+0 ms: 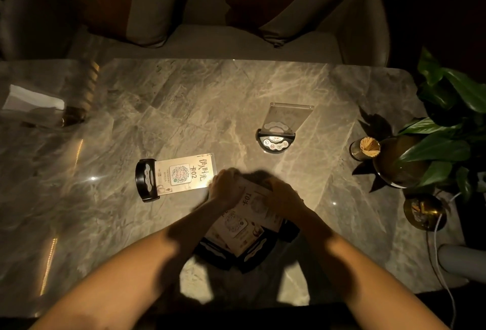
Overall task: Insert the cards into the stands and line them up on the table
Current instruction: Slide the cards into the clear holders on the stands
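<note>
1. Your left hand (224, 189) and right hand (285, 193) are both pinched on the far edge of the card (249, 214), one on each top corner. So both grips are narrow and loaded with that card, no free hand right now.

2. The bit that matters: the card's long axis runs from your fingers back toward your body, and its near end sits down at the black stands (236, 251) just below your wrists. Whether the edge is actually seated in a slot I can't tell, it's too dark down there. My guess is you push straight toward yourself along that axis.

3. There look to be two black bases crowded together under the card, touching or nearly so. That's the likely snag: the edge could catch the wrong one.

4. Neither hand is clearly nearer the stands; they're about level, left one a hair further out.

5. Just beyond and left of your left hand lies a finished stand with card (176, 176), flat on its side, base pointing away to the left. It's just beside your knuckles, so watch the elbow swing.

6. Further out to the right of your right hand an upright stand (278, 132) sits well apart, no bother.

7. The toothpick holder (365, 149) and plant (447, 130) are way off right on the table (184, 98).
</note>
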